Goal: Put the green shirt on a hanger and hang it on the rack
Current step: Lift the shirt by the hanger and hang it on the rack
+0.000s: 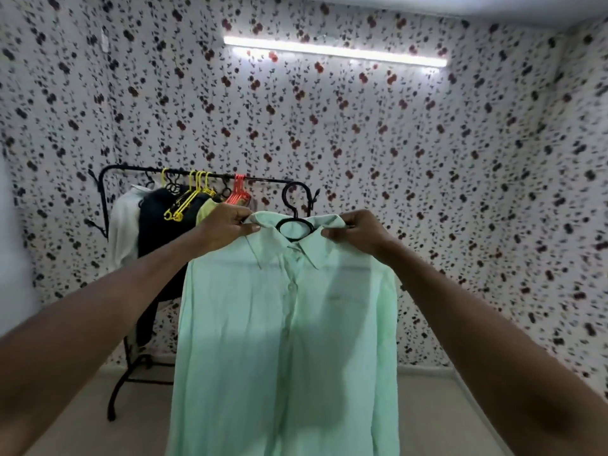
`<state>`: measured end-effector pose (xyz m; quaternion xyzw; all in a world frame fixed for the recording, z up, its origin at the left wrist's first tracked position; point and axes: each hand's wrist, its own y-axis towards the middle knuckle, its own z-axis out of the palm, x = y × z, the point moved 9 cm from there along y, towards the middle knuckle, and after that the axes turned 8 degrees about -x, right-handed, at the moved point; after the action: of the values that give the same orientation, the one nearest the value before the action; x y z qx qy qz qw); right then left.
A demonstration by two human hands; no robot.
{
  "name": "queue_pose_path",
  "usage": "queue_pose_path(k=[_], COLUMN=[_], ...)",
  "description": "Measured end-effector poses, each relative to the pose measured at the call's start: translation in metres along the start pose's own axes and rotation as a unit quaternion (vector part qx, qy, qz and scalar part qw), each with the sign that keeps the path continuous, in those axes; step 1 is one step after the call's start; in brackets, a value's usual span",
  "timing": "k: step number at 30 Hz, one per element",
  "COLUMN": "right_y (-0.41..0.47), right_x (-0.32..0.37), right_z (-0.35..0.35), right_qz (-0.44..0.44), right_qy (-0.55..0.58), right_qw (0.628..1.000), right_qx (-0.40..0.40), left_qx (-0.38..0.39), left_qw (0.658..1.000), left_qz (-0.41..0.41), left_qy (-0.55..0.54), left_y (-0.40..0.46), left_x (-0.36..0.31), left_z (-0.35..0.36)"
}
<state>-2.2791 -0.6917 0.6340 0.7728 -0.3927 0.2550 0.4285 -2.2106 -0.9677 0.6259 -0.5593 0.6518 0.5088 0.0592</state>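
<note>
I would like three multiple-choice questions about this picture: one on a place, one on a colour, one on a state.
1. Where is the clothes rack?
A. behind the shirt, to the left
B. on the right wall
C. not visible

2. What colour is the hanger inside the green shirt?
A. yellow
B. red
C. black

3. How is the shirt held?
A. one hand only
B. both hands pinch the collar
C. it hangs on the rack

Answers:
1 A, its bar stands left behind.
2 C, black hook above the collar.
3 B, left hand and right hand grip it.

Bright tube light (335, 51), blurred edges
</note>
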Motion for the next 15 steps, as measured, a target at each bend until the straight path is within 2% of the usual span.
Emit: queue_pose_path(k=[8, 15], right_y=[0.146, 0.290], right_x=[-0.033, -0.097], right_z=[0.082, 0.138], right_qz=[-0.011, -0.020], right_qy=[-0.007, -0.011], right_qw=[1.000, 1.000], right_qx=[0.000, 0.004], left_qx=[-0.020, -0.027], left_qw=[1.000, 0.999], left_qz=[-0.012, 0.006], left_qy=[0.002, 0.024], left_y=[0.113, 0.229], left_x=[0.118, 0.212], left_z=[-0.013, 0.016])
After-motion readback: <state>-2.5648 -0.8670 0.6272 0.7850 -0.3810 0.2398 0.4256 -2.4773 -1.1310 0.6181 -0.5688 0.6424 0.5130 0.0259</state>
